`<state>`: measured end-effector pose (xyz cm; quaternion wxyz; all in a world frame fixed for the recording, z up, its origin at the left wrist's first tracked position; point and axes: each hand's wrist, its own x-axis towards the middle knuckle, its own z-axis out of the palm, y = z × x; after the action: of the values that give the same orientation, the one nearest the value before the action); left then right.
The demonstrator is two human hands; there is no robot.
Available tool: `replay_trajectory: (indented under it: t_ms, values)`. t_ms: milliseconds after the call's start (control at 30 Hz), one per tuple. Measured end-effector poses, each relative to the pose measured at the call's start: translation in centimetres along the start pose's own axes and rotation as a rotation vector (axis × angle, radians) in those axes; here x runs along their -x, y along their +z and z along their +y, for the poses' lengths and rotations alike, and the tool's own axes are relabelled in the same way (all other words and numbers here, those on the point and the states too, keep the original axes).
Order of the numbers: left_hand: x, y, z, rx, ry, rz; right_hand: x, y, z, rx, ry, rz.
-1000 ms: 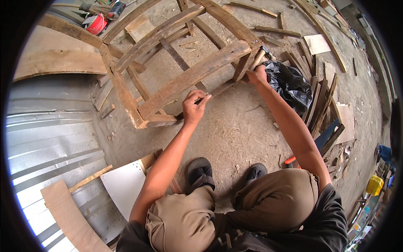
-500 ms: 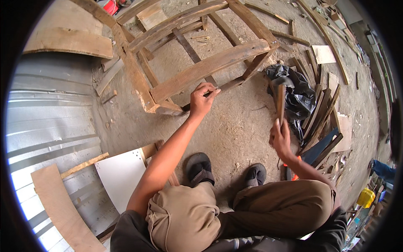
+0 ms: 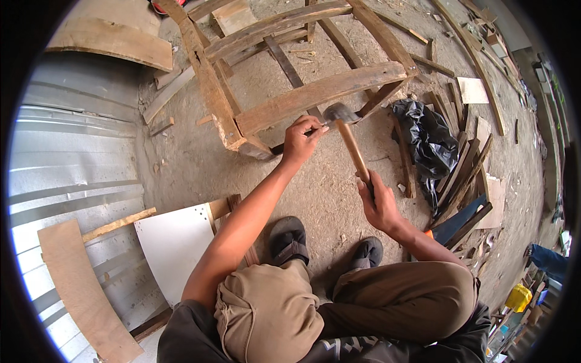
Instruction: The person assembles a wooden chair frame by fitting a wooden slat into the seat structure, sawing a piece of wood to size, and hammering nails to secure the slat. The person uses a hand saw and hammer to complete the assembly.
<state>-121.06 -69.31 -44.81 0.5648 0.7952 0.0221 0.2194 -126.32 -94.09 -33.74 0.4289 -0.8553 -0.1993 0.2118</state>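
Observation:
My right hand is wrapped round the wooden handle of a hammer. The hammer's dark metal head is close to the fingertips of my left hand, at the near lower rail of a wooden chair-like frame. My left hand is closed in a pinch against that rail. Something small and dark shows between its fingers, too small to make out. The frame lies on the ground with its curved crosspieces facing me, and my left hand covers part of the low rail.
Right of the frame lie a black plastic bag, several wood offcuts and a saw. Corrugated metal sheeting lines the left. Nearer me are a white board and a curved plywood piece. My feet rest on the dirt floor.
My right hand has swung the hammer left, from beside the black bag to my left fingertips. My left hand keeps its pinch at the rail. The view has shifted slightly.

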Motion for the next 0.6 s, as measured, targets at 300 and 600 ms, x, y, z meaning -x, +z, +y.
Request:
replay_trajectory:
  t_ms: [300,600]
  values:
    - [0.0,0.0,-0.5,-0.025,0.037,-0.001,-0.5,0.0,-0.6,0.033,-0.006,0.005]
    - [0.0,-0.1,-0.4,-0.045,0.006,0.024,-0.3,0.2,0.5,0.073,0.028,-0.022]
